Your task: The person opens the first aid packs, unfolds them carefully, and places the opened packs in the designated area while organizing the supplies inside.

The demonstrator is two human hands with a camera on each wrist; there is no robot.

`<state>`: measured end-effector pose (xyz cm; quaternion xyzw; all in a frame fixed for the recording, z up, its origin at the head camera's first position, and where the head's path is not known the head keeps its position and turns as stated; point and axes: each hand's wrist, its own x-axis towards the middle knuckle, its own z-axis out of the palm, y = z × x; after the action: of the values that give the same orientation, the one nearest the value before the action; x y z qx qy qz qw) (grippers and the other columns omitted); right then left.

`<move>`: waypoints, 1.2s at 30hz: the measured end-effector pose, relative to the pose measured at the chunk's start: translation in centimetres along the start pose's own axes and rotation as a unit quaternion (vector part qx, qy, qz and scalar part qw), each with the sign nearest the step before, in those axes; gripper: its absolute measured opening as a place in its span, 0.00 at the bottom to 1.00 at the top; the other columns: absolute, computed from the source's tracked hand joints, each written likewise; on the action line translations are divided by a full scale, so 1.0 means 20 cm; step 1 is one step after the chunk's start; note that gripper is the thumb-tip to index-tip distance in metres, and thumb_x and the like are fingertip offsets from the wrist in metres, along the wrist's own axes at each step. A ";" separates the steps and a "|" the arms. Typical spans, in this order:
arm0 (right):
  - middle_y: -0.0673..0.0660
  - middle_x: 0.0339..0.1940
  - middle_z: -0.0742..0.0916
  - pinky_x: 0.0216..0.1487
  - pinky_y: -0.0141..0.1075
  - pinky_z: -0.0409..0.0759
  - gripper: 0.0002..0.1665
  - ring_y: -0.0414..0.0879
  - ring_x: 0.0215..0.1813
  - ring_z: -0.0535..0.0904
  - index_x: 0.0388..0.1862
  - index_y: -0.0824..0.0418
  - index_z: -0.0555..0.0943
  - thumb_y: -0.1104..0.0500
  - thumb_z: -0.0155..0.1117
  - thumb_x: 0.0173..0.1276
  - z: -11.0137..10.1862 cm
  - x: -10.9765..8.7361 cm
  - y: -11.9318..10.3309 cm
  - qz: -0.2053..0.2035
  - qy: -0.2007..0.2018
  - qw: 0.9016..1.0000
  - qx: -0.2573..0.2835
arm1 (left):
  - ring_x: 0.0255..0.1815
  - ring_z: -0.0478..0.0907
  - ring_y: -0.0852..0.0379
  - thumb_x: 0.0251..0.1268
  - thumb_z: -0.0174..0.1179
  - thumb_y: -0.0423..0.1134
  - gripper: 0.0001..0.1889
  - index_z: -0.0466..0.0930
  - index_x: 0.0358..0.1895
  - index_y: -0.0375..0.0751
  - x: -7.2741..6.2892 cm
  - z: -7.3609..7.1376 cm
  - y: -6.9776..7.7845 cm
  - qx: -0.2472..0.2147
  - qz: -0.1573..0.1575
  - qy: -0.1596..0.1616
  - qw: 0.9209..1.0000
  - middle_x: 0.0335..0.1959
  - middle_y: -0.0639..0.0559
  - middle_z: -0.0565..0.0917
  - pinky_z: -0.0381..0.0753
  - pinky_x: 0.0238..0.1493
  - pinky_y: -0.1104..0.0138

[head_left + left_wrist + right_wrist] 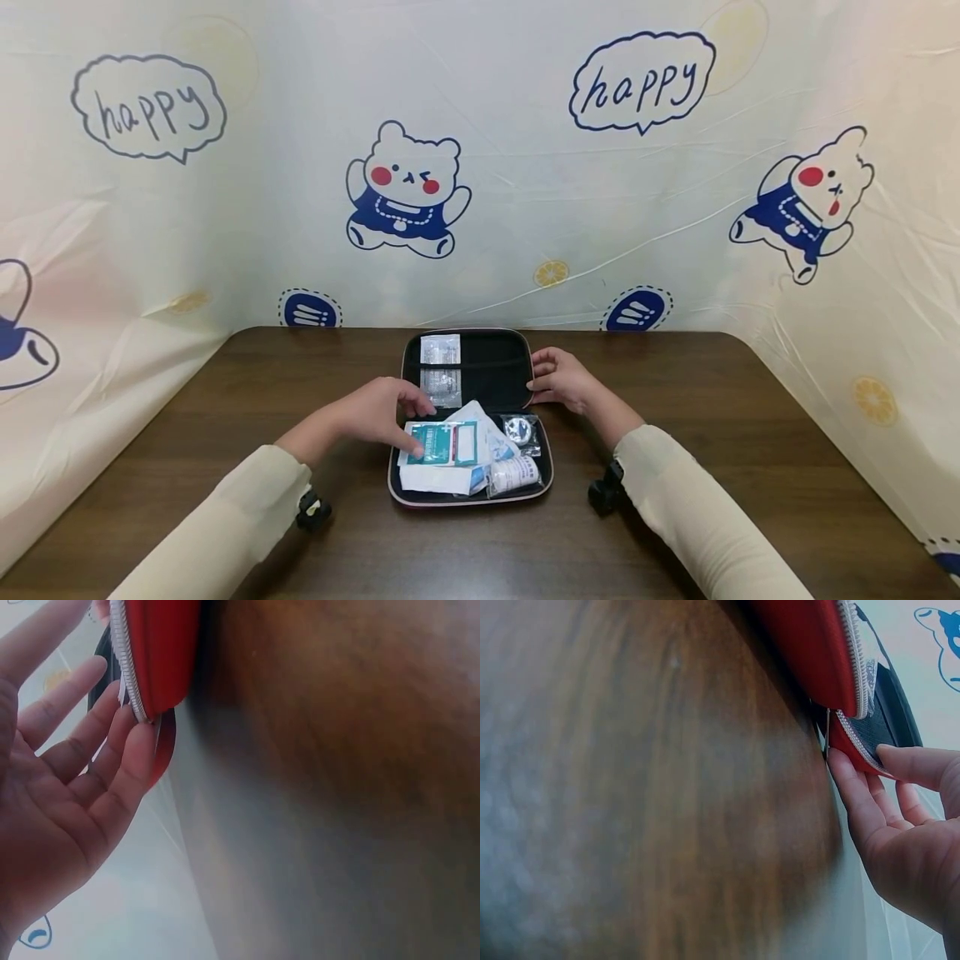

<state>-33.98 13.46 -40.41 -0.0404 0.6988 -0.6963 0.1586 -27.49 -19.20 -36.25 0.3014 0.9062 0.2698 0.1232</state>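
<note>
A red zippered first-aid case [396, 492] lies unfolded on the table, its black lid [491, 343] leaning back behind the filled half. My left hand [378, 414] reaches over the left side of the case, the thumb by a green-and-white packet [433, 443] and the fingers loosely bent near the hinge. In the left wrist view, fingertips [139, 742] touch the red case's zipper corner. At the lid's right edge, my right hand [564, 381] pinches the rim, with the thumb inside and the fingers outside, as the right wrist view shows.
A silvery packet [441, 392] sits under the lid's strap. The filled half holds white packets [435, 479], a wrapped bandage roll [514, 475] and a round item in clear plastic [519, 430]. A printed curtain [517, 167] hangs behind the brown wooden table [465, 550].
</note>
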 end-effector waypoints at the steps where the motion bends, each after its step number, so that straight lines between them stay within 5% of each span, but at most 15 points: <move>1: 0.64 0.44 0.81 0.41 0.50 0.85 0.30 0.50 0.36 0.82 0.58 0.69 0.66 0.83 0.59 0.57 0.00 0.00 0.00 0.001 0.001 1.000 0.000 | 0.43 0.75 0.55 0.42 0.78 0.53 0.27 0.84 0.48 0.46 -0.01 0.00 0.01 0.008 0.002 0.001 1.000 0.44 0.56 0.82 0.78 0.47 0.60; 9: 0.66 0.47 0.81 0.42 0.49 0.85 0.30 0.51 0.38 0.82 0.58 0.68 0.66 0.82 0.59 0.58 -0.01 -0.01 0.00 0.002 0.000 1.000 -0.009 | 0.44 0.74 0.57 0.40 0.78 0.57 0.30 0.84 0.49 0.48 -0.04 0.04 0.01 0.029 0.015 0.002 0.999 0.43 0.60 0.81 0.76 0.53 0.56; 14: 0.65 0.46 0.81 0.40 0.48 0.85 0.29 0.50 0.36 0.82 0.58 0.68 0.66 0.82 0.59 0.58 0.00 -0.01 0.00 -0.001 0.001 1.000 -0.006 | 0.43 0.74 0.56 0.42 0.79 0.50 0.26 0.84 0.48 0.48 -0.05 0.05 0.02 0.010 0.012 0.018 1.000 0.41 0.60 0.80 0.76 0.51 0.56; 22: 0.65 0.46 0.81 0.39 0.47 0.86 0.29 0.50 0.36 0.82 0.57 0.68 0.66 0.82 0.59 0.59 0.00 -0.01 0.00 -0.004 0.001 1.000 -0.008 | 0.37 0.75 0.54 0.54 0.73 0.35 0.13 0.85 0.43 0.48 -0.05 0.02 0.01 -0.067 0.003 0.044 0.997 0.35 0.57 0.82 0.81 0.41 0.65; 30: 0.66 0.46 0.81 0.38 0.47 0.86 0.30 0.51 0.36 0.82 0.58 0.69 0.66 0.83 0.59 0.58 -0.01 0.00 0.01 -0.005 -0.001 1.000 -0.006 | 0.40 0.78 0.49 0.59 0.69 0.36 0.10 0.85 0.44 0.46 -0.06 -0.02 0.00 -0.155 -0.027 0.051 0.986 0.40 0.51 0.83 0.83 0.41 0.62; 36: 0.65 0.46 0.81 0.38 0.46 0.86 0.29 0.50 0.36 0.82 0.58 0.68 0.66 0.83 0.59 0.58 0.00 0.00 0.01 -0.002 0.001 1.000 -0.007 | 0.38 0.81 0.48 0.62 0.67 0.35 0.09 0.83 0.45 0.41 -0.06 -0.04 0.01 -0.199 -0.020 0.045 0.979 0.42 0.46 0.83 0.86 0.37 0.58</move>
<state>-34.00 13.54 -40.62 -0.0422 0.7035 -0.6922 0.1558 -26.78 -20.21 -35.47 0.2404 0.8448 0.4556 0.1446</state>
